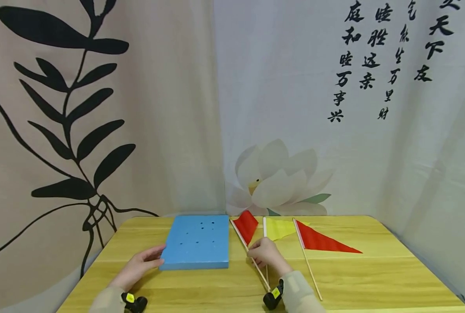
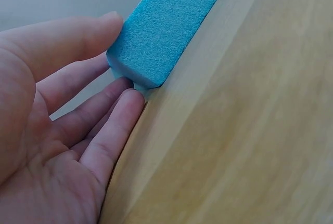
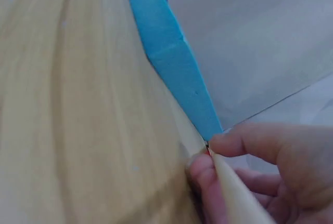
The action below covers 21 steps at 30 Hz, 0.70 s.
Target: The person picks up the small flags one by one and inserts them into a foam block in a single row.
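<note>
Near the back edge of the desk (image 1: 357, 278), left of its middle, a blue board (image 1: 193, 252) is lying flat, its top showing small dark holes. The person's left grip (image 1: 142, 263) is resting at the board's front left corner, thumb and fingertips touching it without clenching. To the right of the board, the right grip (image 1: 266, 254) is pinching the wooden stick of the small red flag (image 1: 248, 228), whose cloth is lying near the board's right edge. Beside it, a yellow flag (image 1: 280, 228) is lying toward the desk's back edge, its stick partly hidden by the right grip; farther right, a long red pennant (image 1: 322, 239) is pointing toward the desk's right edge.

The work is seemingly just beginning: one stick is being grasped, two flags are lying untouched, and no flag is standing in any hole.

No brand is showing on the board or flags. The backdrop (image 1: 275, 87) is carrying black Chinese characters, the upper ones running out of view; 庭和睦万事兴, 睦胜远亲, 生万里财 and 天下友 are reading clearly. Both wrist devices (image 1: 273, 298) are bearing yellow patches, any lettering there being too small to tell.
</note>
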{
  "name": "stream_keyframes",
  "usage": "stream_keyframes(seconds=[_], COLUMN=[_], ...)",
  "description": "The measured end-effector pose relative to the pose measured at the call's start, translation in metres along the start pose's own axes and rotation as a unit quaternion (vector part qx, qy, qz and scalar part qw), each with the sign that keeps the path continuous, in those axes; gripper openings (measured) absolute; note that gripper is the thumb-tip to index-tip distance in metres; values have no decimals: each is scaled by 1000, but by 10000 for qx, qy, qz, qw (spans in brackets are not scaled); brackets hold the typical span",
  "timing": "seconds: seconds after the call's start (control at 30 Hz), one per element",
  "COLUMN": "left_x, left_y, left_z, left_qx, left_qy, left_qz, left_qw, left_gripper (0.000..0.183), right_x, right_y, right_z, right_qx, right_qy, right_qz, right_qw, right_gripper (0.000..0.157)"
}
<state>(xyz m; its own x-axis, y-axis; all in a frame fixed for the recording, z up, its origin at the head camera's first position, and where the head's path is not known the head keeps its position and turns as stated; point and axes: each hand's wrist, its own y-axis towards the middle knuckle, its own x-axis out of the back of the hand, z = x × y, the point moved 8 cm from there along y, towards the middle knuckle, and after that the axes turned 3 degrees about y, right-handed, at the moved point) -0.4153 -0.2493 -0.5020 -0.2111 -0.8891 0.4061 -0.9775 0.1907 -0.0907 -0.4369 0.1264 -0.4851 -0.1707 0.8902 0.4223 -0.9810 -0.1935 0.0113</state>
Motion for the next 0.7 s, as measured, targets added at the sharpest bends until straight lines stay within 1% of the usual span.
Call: stream_keyframes(seconds=[0.17,0.37,0.53,0.7], left_x=[0,1,-1,-2], left_y=[2,4,3,2], left_z=[-4,-8,-6,-1], left_qx=[-11,-64,-120,-55], left_qy=[-22,-51,-42,-97], left_qz=[-8,-56,-13,41], left_qw=[10000,10000,9999,9999], left_gripper=[66,65,65,65], right_x=[2,7,15,23], right_y=[1,4,1,-2], right_z=[3,9,14,22], right_qx=[-44,-48,-72,-33], right_qy=[157,402,703,1072], right_qz=[225,303,211,128], right_qw=[9996,9987,9973,9941], right_gripper=[16,19,24,26])
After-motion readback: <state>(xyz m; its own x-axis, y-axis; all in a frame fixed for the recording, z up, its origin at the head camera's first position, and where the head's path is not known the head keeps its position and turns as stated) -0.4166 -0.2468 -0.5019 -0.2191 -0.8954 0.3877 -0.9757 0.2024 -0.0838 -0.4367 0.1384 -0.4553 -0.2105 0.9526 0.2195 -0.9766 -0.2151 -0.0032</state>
